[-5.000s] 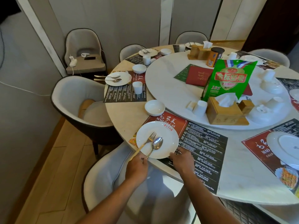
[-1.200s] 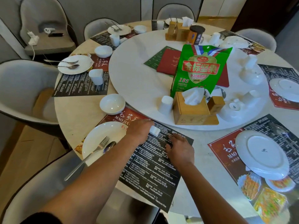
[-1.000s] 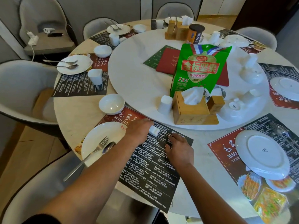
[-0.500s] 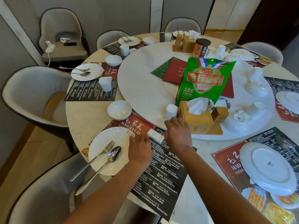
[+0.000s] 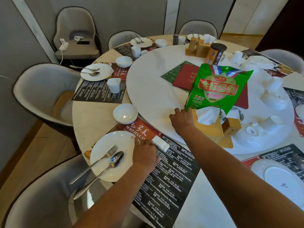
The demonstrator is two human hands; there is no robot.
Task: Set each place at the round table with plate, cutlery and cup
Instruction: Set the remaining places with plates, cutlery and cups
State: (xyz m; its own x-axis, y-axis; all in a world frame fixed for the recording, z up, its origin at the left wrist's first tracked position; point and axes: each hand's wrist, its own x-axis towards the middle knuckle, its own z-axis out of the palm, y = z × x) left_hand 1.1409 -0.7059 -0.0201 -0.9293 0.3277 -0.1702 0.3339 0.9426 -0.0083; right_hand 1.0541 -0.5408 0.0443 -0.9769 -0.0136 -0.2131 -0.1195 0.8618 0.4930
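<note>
My left hand (image 5: 145, 153) rested on plate (image 5: 105, 150) edge, grip unclear. My right hand (image 5: 181, 120) reached at 1 o'clock, fingers hidden; cup unseen.

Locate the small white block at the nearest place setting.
In the head view, the white block lies on the placemat, just right of the plate, beside the left hand.

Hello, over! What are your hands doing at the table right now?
Left hand rests beside round white plate. Right hand reaching by wooden tissue box; cup hidden. Green snack bag close behind.
</note>
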